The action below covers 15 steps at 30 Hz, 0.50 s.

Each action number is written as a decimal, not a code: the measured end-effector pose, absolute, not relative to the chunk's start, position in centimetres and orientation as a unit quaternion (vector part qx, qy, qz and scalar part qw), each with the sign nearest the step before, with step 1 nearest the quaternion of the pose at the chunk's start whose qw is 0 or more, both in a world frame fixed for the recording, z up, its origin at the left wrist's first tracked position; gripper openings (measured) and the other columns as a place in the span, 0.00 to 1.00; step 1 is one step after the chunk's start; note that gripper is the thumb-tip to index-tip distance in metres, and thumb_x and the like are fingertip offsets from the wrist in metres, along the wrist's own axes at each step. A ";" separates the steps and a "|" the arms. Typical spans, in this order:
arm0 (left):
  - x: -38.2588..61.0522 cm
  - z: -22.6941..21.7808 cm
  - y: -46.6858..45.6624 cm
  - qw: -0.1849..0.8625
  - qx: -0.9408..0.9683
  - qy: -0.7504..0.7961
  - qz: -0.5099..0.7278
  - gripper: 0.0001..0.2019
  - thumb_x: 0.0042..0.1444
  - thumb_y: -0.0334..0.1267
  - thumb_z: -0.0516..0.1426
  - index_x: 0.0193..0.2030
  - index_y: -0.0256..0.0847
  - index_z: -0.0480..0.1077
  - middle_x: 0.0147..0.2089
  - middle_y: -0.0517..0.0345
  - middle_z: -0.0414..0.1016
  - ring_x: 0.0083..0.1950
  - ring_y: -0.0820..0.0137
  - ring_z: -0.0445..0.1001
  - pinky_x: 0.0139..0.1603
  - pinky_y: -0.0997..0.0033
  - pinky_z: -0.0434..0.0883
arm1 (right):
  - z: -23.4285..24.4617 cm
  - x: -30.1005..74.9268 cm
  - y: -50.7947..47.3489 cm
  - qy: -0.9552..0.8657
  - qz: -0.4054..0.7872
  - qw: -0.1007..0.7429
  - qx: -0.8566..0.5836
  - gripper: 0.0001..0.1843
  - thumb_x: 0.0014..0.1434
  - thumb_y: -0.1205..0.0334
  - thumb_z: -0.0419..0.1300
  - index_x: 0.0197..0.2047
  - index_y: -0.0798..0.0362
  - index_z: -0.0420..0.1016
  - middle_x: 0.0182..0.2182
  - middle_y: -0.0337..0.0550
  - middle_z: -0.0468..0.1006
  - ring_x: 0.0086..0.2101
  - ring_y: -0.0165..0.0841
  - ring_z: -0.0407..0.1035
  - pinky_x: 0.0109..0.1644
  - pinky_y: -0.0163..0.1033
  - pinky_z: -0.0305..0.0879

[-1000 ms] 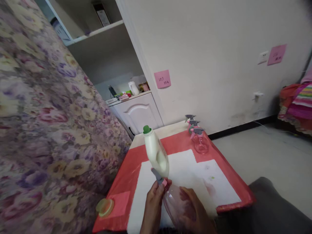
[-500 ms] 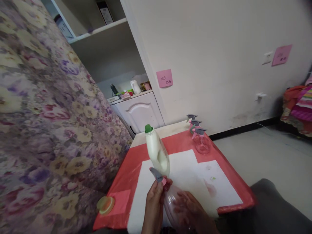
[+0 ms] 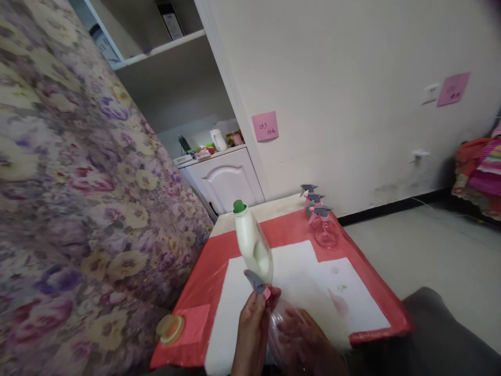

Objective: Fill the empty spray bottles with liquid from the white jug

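A clear spray bottle (image 3: 278, 326) with a grey and pink trigger head (image 3: 256, 282) is tilted between my two hands, low over the white sheet. My left hand (image 3: 252, 318) is closed round the pink collar below the grey head. Around the transparent body wraps my right hand (image 3: 307, 334), its fingers partly seen through the plastic. Just beyond the head stands a pale green jug (image 3: 252, 243) with a green spout at its open mouth. Further back, at the right edge of the table, several similar spray bottles (image 3: 326, 236) stand in a row.
White sheets (image 3: 293, 261) lie on the red-covered table (image 3: 195, 282). A round yellowish lid (image 3: 170, 329) sits on a pink note at the front left. A floral curtain (image 3: 97, 209) hangs close on the left; the wall (image 3: 344, 104) rises behind.
Both hands and the spray bottle have shifted slightly right and down. The grip looks the same, and the jug and the other bottles have stayed in place.
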<state>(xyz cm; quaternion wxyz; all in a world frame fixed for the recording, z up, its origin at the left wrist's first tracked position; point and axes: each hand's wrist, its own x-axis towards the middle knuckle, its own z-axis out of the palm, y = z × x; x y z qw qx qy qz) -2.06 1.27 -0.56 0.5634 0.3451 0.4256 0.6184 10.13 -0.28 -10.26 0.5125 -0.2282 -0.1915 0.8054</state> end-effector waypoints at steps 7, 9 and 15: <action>-2.1 -1.0 1.3 0.595 0.342 0.400 0.607 0.15 0.53 0.47 0.64 0.37 0.35 0.78 0.39 0.49 0.80 0.45 0.63 0.76 0.60 0.56 0.65 | -9.5 10.1 -0.6 -0.012 0.893 0.436 -0.108 0.23 0.45 0.44 0.71 0.34 0.57 0.80 0.28 0.45 0.82 0.30 0.35 0.75 0.35 0.37 0.67; -2.1 -1.2 1.2 0.601 0.335 0.390 0.611 0.14 0.54 0.46 0.64 0.37 0.36 0.78 0.39 0.49 0.80 0.46 0.63 0.76 0.60 0.57 0.65 | -9.4 9.9 -0.7 -0.001 0.891 0.445 -0.096 0.22 0.48 0.46 0.71 0.34 0.57 0.80 0.30 0.46 0.83 0.34 0.36 0.76 0.41 0.39 0.68; -2.0 -1.3 0.9 0.613 0.321 0.388 0.609 0.14 0.55 0.46 0.63 0.38 0.35 0.78 0.41 0.47 0.80 0.46 0.63 0.76 0.58 0.60 0.67 | -9.6 9.5 -0.7 -0.026 0.895 0.437 -0.090 0.25 0.51 0.40 0.66 0.38 0.55 0.80 0.33 0.46 0.83 0.36 0.37 0.76 0.42 0.40 0.69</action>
